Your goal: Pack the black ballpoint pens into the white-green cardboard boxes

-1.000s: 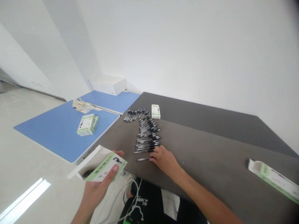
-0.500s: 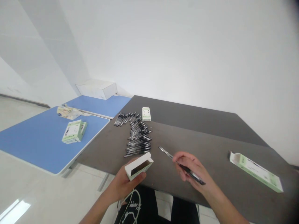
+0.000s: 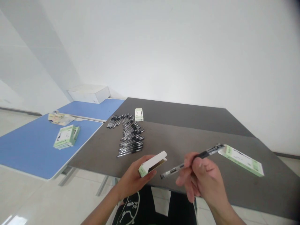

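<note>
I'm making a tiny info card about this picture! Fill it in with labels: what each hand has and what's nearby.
Left hand: holds a small open white-and-green cardboard box
Right hand: holds a slim black-and-clear pen
Nearby: a heap of black pens on a dark grey table
Farther: stacked white-and-green boxes on a blue table

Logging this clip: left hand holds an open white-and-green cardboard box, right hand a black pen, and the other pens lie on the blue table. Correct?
No: the other black pens lie on the dark grey table, not the blue one, as the head view shows. The rest stands.
</note>
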A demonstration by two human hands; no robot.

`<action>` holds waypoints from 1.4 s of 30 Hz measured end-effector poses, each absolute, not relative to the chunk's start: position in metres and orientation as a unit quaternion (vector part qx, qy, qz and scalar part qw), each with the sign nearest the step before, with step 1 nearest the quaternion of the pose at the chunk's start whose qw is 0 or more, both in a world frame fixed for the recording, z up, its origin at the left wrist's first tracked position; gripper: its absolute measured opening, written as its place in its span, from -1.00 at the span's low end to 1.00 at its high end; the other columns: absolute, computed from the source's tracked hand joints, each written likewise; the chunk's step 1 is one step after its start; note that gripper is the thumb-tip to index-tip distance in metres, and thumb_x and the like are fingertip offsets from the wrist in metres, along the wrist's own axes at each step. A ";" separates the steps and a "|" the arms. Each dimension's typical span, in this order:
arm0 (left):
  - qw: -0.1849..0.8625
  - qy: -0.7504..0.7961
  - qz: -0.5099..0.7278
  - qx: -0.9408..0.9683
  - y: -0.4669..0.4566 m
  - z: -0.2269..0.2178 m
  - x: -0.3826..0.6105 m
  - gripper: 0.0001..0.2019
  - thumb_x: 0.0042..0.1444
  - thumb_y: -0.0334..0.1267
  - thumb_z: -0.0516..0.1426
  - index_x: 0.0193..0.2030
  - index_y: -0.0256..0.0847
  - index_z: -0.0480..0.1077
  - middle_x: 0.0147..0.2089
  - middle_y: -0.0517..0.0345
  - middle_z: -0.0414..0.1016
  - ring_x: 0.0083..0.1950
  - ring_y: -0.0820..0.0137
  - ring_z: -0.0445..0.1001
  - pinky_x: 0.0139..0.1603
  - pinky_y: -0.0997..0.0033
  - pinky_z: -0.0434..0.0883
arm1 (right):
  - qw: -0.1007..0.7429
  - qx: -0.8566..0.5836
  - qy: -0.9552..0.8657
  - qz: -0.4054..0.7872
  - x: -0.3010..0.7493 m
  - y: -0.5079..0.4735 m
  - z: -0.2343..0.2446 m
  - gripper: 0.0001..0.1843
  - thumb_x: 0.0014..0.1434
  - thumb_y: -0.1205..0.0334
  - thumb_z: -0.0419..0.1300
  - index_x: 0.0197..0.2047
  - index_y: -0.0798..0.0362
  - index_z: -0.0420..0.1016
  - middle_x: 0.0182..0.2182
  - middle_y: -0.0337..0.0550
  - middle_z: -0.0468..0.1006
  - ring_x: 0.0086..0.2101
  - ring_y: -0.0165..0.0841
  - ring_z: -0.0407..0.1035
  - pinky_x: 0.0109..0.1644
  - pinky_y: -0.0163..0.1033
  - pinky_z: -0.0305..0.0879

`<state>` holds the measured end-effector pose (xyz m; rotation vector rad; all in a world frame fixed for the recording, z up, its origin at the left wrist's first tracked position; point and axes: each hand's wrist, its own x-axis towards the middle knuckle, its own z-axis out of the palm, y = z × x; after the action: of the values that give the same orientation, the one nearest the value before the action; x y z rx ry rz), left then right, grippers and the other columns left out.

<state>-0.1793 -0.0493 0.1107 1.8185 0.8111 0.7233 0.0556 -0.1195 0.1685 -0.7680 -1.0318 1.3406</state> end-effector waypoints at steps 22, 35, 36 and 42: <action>0.529 0.329 0.343 0.703 -0.071 0.113 -0.155 -0.62 0.38 0.01 0.20 0.14 -0.21 0.57 0.00 -0.01 0.70 -0.02 0.18 0.64 0.07 0.27 0.56 | 0.486 -0.455 -0.670 0.328 0.041 -0.107 0.165 -0.51 0.26 0.03 0.46 0.21 -0.07 0.62 -0.72 -0.46 0.49 -0.73 -0.53 0.29 -0.61 -0.46 0.15; 0.472 0.531 0.414 0.569 -0.075 0.100 -0.242 -0.43 0.24 0.22 0.25 0.19 -0.17 0.57 0.25 -0.12 0.63 0.27 -0.04 0.57 0.36 -0.04 0.48 | 0.299 -0.491 -0.798 0.179 0.011 -0.012 0.058 -0.72 0.37 0.05 0.32 0.10 -0.13 0.71 -0.09 -0.13 0.66 -0.24 -0.31 0.58 -0.15 -0.26 0.51; 0.465 0.547 0.427 0.549 -0.075 0.103 -0.248 -0.43 0.23 0.22 0.26 0.17 -0.17 0.58 0.25 -0.11 0.63 0.27 -0.03 0.58 0.37 -0.03 0.47 | 0.265 -0.490 -0.811 0.180 0.000 -0.005 0.052 -0.68 0.36 0.07 0.33 0.15 -0.16 0.68 -0.06 -0.13 0.65 -0.16 -0.27 0.59 -0.09 -0.24 0.51; 0.426 0.587 0.477 0.497 -0.075 0.119 -0.280 -0.37 0.17 0.22 0.32 0.21 -0.19 0.54 0.24 -0.14 0.64 0.29 -0.05 0.57 0.41 -0.07 0.43 | 0.130 -0.499 -0.836 0.189 -0.041 0.021 0.038 -0.64 0.43 0.10 0.27 0.24 -0.04 0.56 0.02 -0.06 0.62 -0.04 -0.21 0.56 0.03 -0.06 0.53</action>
<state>-0.2802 -0.0752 0.1190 1.2424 1.4671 1.1929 -0.0412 0.0209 0.0383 -1.4493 -2.4276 0.5491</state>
